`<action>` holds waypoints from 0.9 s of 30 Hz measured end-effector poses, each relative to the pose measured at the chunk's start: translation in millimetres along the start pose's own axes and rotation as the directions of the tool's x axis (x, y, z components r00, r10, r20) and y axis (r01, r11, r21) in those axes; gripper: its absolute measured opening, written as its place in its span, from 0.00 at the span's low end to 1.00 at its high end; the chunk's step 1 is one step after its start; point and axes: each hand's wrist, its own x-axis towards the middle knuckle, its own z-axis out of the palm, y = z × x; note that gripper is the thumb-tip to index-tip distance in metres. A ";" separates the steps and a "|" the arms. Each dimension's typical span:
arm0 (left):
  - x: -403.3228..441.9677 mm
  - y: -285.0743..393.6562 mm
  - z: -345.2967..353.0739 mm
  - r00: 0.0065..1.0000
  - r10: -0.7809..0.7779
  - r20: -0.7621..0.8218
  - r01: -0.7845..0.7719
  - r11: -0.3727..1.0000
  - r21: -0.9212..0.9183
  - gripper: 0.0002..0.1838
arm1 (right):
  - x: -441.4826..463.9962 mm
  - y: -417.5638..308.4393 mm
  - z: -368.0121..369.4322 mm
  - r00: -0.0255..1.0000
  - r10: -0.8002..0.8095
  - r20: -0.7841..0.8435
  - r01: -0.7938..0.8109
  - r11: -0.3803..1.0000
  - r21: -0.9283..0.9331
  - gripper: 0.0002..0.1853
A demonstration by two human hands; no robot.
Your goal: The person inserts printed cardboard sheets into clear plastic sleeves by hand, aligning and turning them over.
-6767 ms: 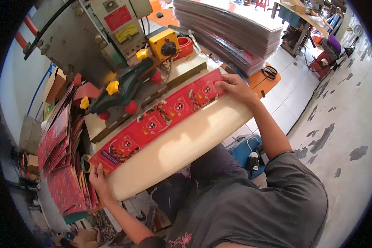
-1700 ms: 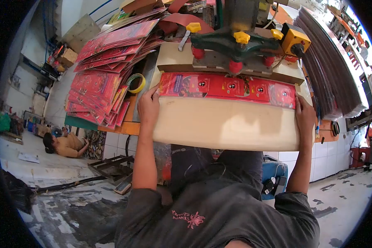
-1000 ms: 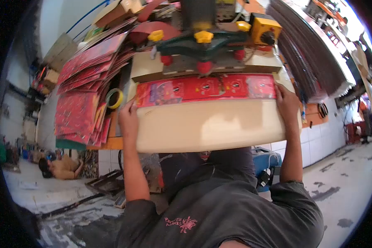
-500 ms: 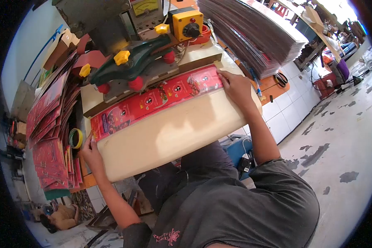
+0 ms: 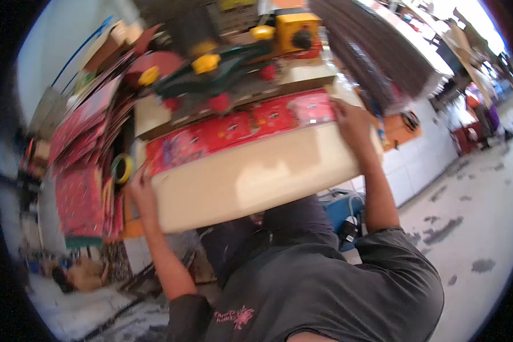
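Observation:
A long red printed plastic sheet lies along the back of a cream padded board. My left hand is at the sheet's left end, thumb and fingers pinched on its corner. At the other end, my right hand has its fingers closed on the sheet's right edge, with the palm over the board. Just behind the sheet stands a machine with a dark green bar, yellow star knobs and red round feet. The view is smeared by motion, so fingertips are not sharp.
Stacks of red printed packets stand at the left, beside a yellow tape roll. A tall stack of sheets is at the back right, near scissors. A yellow control box sits behind. Another person is at lower left.
The whole view has shifted, so the bench and machine appear further right, and the picture is blurrier. Both hands stay at the ends of the red sheet.

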 end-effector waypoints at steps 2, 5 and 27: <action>-1.1 -6.0 0.5 0.998 0.053 -0.037 -0.050 0.995 0.085 0.17 | 0.0 -8.9 -7.0 0.999 0.040 0.019 -0.041 0.998 0.056 0.22; 0.1 0.1 0.0 0.998 0.039 -0.050 -0.037 0.999 0.039 0.17 | 2.6 -17.0 -14.6 0.999 0.030 0.042 -0.029 0.999 -0.025 0.19; -0.7 0.8 0.9 0.994 0.060 -0.089 -0.055 0.997 0.057 0.16 | 5.1 -12.7 -11.9 0.998 0.027 0.054 -0.024 0.998 -0.051 0.19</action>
